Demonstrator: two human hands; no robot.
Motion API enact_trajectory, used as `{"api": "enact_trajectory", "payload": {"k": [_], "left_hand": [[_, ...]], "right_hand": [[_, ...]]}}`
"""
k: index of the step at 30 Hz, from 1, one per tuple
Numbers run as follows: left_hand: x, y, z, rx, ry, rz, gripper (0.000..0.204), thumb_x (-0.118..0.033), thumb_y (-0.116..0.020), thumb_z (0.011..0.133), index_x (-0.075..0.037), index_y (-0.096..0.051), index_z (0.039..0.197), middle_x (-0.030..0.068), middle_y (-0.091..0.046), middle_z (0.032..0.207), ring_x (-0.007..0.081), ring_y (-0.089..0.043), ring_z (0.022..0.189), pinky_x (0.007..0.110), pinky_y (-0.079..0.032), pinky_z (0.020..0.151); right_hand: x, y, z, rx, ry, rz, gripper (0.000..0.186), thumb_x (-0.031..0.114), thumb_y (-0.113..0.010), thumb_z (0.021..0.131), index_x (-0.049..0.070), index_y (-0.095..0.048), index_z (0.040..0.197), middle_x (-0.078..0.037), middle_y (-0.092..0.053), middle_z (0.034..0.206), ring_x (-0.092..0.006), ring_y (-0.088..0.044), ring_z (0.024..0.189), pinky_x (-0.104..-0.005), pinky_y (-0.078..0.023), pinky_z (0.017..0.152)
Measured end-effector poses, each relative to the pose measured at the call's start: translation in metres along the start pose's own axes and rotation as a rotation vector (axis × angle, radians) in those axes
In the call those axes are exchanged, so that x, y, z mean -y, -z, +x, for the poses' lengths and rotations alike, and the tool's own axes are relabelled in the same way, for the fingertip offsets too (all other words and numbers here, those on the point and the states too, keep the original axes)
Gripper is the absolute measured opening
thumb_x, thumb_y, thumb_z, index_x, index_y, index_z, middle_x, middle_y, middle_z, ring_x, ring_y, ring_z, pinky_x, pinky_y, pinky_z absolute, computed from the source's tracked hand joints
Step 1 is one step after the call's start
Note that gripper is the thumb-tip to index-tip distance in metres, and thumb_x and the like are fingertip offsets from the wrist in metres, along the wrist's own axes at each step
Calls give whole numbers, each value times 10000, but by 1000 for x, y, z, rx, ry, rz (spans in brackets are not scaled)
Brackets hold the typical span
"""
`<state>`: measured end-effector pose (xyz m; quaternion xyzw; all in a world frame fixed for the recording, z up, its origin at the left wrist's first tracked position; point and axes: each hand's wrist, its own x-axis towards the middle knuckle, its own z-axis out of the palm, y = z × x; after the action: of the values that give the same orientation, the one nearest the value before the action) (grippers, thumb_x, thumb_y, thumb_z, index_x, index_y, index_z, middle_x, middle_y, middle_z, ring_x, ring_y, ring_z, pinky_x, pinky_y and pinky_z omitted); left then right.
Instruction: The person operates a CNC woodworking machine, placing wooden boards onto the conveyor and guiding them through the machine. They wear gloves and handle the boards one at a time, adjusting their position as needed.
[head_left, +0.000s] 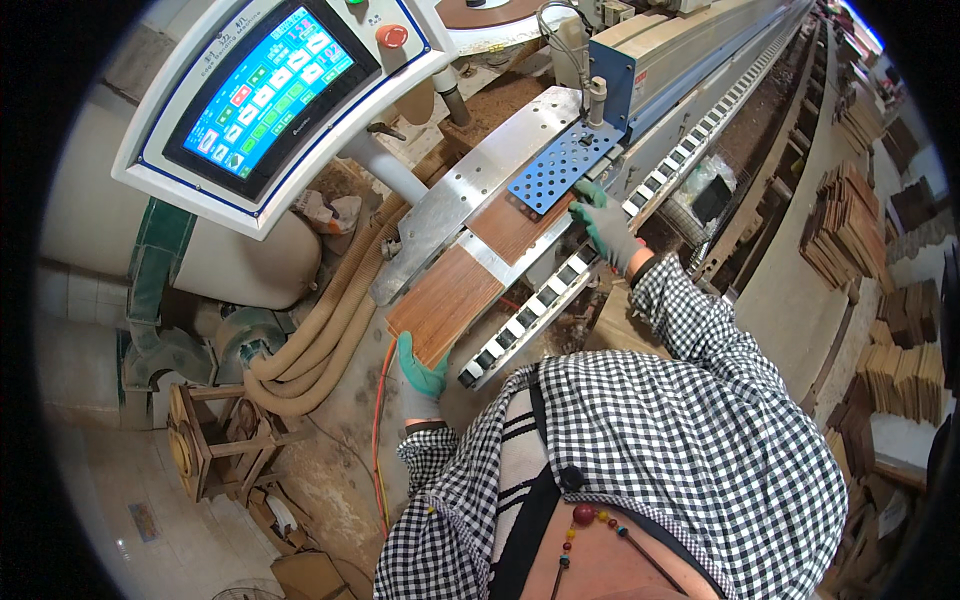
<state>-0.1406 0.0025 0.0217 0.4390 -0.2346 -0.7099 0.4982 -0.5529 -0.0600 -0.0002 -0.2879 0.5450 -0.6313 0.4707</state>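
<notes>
My left hand (pixel 421 372), in a green and grey glove, is closed on the near left corner of a brown wood-grain panel (pixel 447 300). That panel lies over the metal bed (pixel 425 255) of a machine. A second wood-grain panel (pixel 515 228) lies farther along, separated from the first by a narrow gap. Its far part goes beneath a blue perforated plate (pixel 565 165). My right hand (pixel 606 228), gloved alike, grips the near edge of this second panel beside the blue plate. Its fingertips are partly hidden there.
A control panel with a lit screen (pixel 270 90) and a red button (pixel 391 36) overhangs the left. A track of white and black pads (pixel 530 318) runs along the near side. Ribbed hoses (pixel 330 345) hang left; stacked boards (pixel 848 225) stand right.
</notes>
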Motion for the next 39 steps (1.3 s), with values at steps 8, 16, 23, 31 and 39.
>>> {"api": "enact_trajectory", "payload": {"k": [8,16,23,31,39], "left_hand": [[3,6,1,-10,-4,-2,617,-413,-536,1044,-18,-404,1500,182,-554,1438,315,-591,1282,421,-512,1073],[6,10,0,60,-118,286,615,-423,-529,1045,-15,-420,1491,174,-557,1433,300,-593,1272,405,-505,1062],[5,7,-1,15,-11,49,612,-414,-575,1022,-35,-453,1486,157,-570,1434,299,-595,1269,407,-515,1040],[5,10,-2,131,-91,130,492,-325,-493,1088,15,-454,1442,168,-578,1408,258,-609,1233,363,-501,1051],[3,6,-5,56,-103,209,499,-348,-488,1087,19,-458,1424,171,-592,1386,253,-623,1198,358,-518,1018]], "right_hand": [[2,-46,-69,164,794,-1168,333,338,-598,978,88,-624,1196,-121,-601,1278,-301,-617,1103,-471,-478,976],[2,-81,-72,316,781,-1568,417,434,-567,992,88,-622,1217,-123,-583,1234,-322,-551,1139,-475,-477,919],[5,-83,-68,386,688,-1572,411,425,-570,1005,96,-622,1245,-129,-568,1256,-336,-537,1151,-485,-469,948],[0,-79,-66,436,702,-1577,392,422,-577,999,107,-640,1221,-144,-563,1276,-345,-530,1194,-482,-440,1017],[-2,-78,-64,444,702,-1601,355,392,-591,989,113,-639,1204,-125,-572,1223,-333,-538,1147,-465,-443,993]]}}
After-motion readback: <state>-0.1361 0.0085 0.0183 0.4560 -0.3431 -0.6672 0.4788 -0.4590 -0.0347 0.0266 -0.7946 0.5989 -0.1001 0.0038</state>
